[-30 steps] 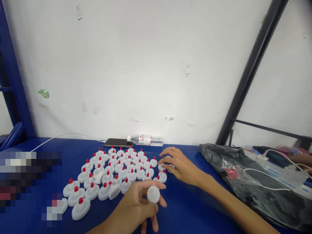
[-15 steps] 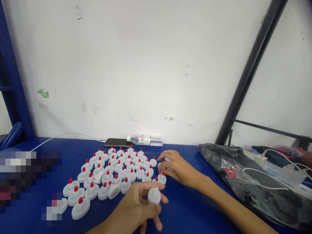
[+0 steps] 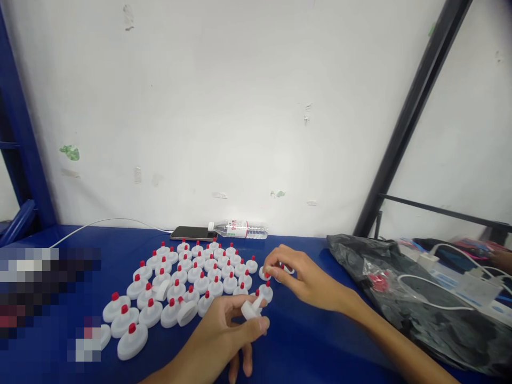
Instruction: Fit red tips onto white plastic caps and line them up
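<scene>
Several white caps with red tips (image 3: 188, 277) stand in rows on the blue table (image 3: 304, 346). My left hand (image 3: 224, 336) is closed round one white cap (image 3: 252, 310), tilted on its side near the table's front. My right hand (image 3: 300, 277) hovers at the right end of the rows, its thumb and fingers pinched on a small red tip (image 3: 268, 276), just above the nearest caps.
A phone (image 3: 192, 233) on a white cable and a lying water bottle (image 3: 238, 229) rest against the wall. A black plastic bag (image 3: 404, 298) with cables and a power strip lies to the right. A black metal post (image 3: 412, 117) slants upward.
My left hand turned the white cap from facing me to tilted sideways. My right hand lifted off the caps and its fingers closed into a pinch.
</scene>
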Demonstrator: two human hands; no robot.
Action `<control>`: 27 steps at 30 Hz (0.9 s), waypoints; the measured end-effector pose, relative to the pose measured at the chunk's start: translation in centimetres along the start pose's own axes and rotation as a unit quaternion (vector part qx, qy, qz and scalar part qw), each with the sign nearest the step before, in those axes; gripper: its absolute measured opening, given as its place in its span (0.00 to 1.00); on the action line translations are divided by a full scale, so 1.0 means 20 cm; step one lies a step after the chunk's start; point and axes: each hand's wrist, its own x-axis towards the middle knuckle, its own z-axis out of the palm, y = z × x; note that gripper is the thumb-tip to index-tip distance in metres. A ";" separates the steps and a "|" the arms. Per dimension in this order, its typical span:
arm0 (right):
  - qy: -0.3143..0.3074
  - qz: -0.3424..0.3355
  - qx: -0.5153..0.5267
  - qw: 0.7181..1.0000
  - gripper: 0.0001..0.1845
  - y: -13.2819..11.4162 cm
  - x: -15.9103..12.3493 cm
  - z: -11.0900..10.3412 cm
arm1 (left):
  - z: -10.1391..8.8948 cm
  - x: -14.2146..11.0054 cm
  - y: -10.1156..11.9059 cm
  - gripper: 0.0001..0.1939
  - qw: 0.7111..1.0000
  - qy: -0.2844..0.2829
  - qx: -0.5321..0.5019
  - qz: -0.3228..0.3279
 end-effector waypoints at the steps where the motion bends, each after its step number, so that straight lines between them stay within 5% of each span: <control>1: -0.013 -0.008 0.004 1.000 0.13 -0.01 0.00 0.01 | 0.00 0.00 0.00 0.23 1.000 0.000 -0.003 0.003; 9: -0.052 -0.044 0.017 0.998 0.11 -0.05 -0.01 0.04 | 0.00 0.02 -0.01 0.22 1.000 -0.006 -0.010 0.007; 17: -0.060 0.012 0.109 0.992 0.10 -0.08 -0.01 0.06 | 0.00 -0.02 0.01 0.22 1.000 -0.018 0.008 0.024; 27: -0.083 0.019 0.127 0.988 0.18 -0.10 -0.03 0.09 | -0.04 0.01 -0.02 0.27 0.992 -0.072 -0.100 0.029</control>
